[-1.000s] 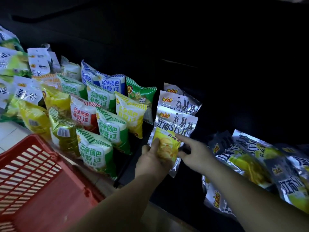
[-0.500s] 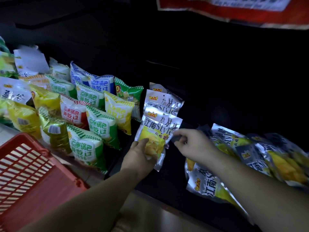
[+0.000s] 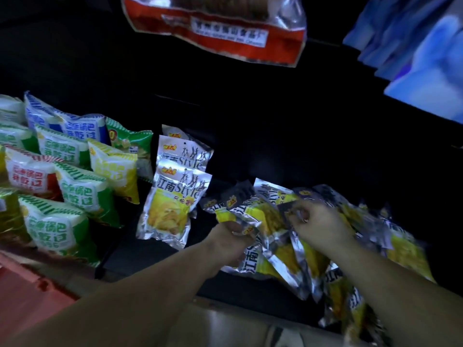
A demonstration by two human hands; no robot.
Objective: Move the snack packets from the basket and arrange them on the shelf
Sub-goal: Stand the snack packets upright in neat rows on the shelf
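At the far left edge sits a corner of the red basket point(image 3: 22, 284). Next come neat rows of puffy green, red and blue snack bags point(image 3: 82, 191) on the dark shelf point(image 3: 155, 256). Then three silver chip packets point(image 3: 172, 204) stand in a row. The left hand point(image 3: 230, 244) pinches the corner of one silver packet point(image 3: 248, 231) with its fingers. The right hand point(image 3: 318, 224) grips another from the messy silver pile point(image 3: 288, 246) (the foil looks slippery). The pile lies close to the shelf's front edge, so one hard tug could make some packets slide off.
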